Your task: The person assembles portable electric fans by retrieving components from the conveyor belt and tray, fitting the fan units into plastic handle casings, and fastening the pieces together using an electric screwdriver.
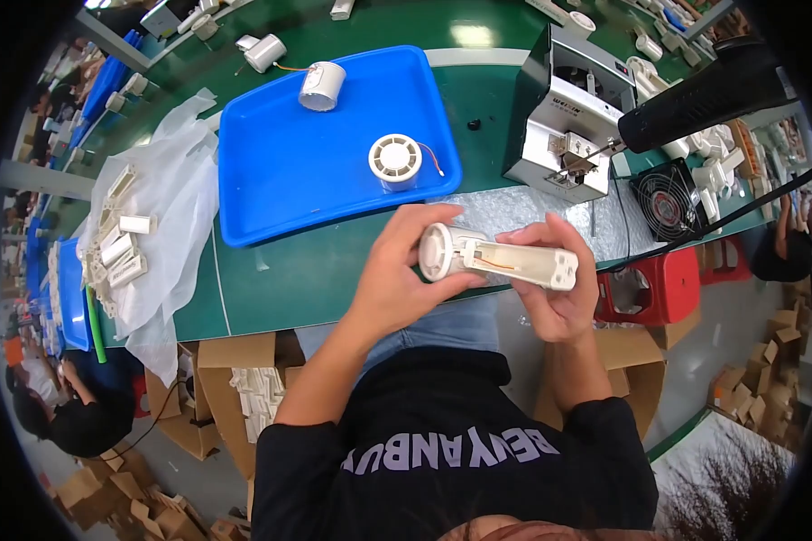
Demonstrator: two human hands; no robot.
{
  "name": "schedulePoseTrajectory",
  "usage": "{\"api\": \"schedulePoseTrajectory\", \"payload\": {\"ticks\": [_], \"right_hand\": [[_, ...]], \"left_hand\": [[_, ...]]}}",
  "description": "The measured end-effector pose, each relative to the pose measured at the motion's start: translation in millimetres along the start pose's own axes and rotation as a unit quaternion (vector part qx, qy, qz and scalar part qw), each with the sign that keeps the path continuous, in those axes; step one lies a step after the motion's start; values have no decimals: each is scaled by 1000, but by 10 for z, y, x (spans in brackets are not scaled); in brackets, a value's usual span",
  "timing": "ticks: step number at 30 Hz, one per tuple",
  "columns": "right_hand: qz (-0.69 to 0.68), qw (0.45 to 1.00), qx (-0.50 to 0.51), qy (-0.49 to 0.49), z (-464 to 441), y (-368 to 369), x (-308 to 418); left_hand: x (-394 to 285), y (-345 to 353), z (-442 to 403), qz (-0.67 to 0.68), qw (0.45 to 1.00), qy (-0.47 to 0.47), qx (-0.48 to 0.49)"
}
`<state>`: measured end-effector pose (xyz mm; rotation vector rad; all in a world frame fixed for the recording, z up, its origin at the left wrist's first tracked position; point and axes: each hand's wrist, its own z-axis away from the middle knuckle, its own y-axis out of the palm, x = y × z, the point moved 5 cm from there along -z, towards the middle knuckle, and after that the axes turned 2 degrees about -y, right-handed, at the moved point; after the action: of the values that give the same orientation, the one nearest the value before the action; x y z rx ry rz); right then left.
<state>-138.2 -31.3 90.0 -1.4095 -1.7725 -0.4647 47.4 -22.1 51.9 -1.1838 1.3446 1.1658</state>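
Between my two hands is a white handheld fan body [501,256], with a round slotted head and an opened, hollow handle. A thin orange wire lies inside the handle. My left hand [395,275] is wrapped round the head from the left, thumb below it. The far end of the handle is gripped by my right hand [559,287], with fingers above and beneath. Just beyond, in the blue tray [289,171], stands a white fan head [395,159] with its slotted face up and a red wire. Another white cylinder [322,87] lies at the tray's far edge.
A metal machine [568,117] stands at the right, beside a black-handled electric screwdriver [695,99] and a black cooling fan [668,200]. White plastic parts [122,252] lie on a clear plastic bag at left. Cardboard boxes [235,352] and a red stool [659,287] sit below the table edge.
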Motion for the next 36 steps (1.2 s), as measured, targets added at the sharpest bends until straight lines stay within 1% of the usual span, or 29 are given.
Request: {"api": "schedulePoseTrajectory", "payload": {"ticks": [1, 2, 3, 5, 7, 8, 10, 13, 15, 18, 20, 22, 25, 27, 31, 33, 35, 36], "right_hand": [[5, 1000, -3, 14, -16, -32, -44], [37, 999, 10, -1, -36, -61, -65], [40, 999, 12, 3, -35, -99, -87], [71, 994, 74, 35, -17, -100, -155], [69, 994, 77, 42, -18, -92, -183], [67, 994, 76, 44, -25, -83, -193], [76, 992, 85, 56, -96, -66, -169], [95, 989, 88, 74, -259, -10, -101], [103, 987, 86, 88, -328, 0, -78], [108, 981, 130, 99, -370, 40, -79], [113, 982, 108, 103, -347, 51, -84], [124, 982, 108, 97, -330, 43, -73], [139, 981, 104, 86, -292, 33, -60], [141, 983, 79, 85, -265, 19, -62], [156, 978, 113, 75, -302, 57, -47], [112, 986, 65, 101, -274, 68, -74], [115, 986, 56, 105, -234, 78, -98], [116, 986, 45, 109, -225, 77, -107]], "left_hand": [[51, 44, -28, 5, 1000, -3, 2], [108, 101, -61, 4, 1000, -12, 23], [170, 152, -86, 3, 999, -21, 43], [292, 162, -109, 12, 999, -37, 31], [239, 111, -116, -144, 988, 60, -10], [240, 103, -121, -141, 988, 55, -11], [138, 90, -107, -190, 976, 106, -24], [170, 67, -112, -175, 981, 83, -10], [157, 67, -88, -172, 981, 86, -20], [182, 52, -74, -160, 983, 85, -24], [179, 55, -67, -151, 985, 80, -21], [143, 109, -44, -156, 986, 59, -16], [172, 167, -17, -158, 985, 62, -21], [202, 170, -15, -148, 987, 57, -24], [210, 192, -19, -153, 986, 61, -27], [216, 242, -26, -157, 985, 63, -33], [254, 293, -12, -160, 984, 41, -73], [266, 311, -10, -159, 984, 40, -75]]}}
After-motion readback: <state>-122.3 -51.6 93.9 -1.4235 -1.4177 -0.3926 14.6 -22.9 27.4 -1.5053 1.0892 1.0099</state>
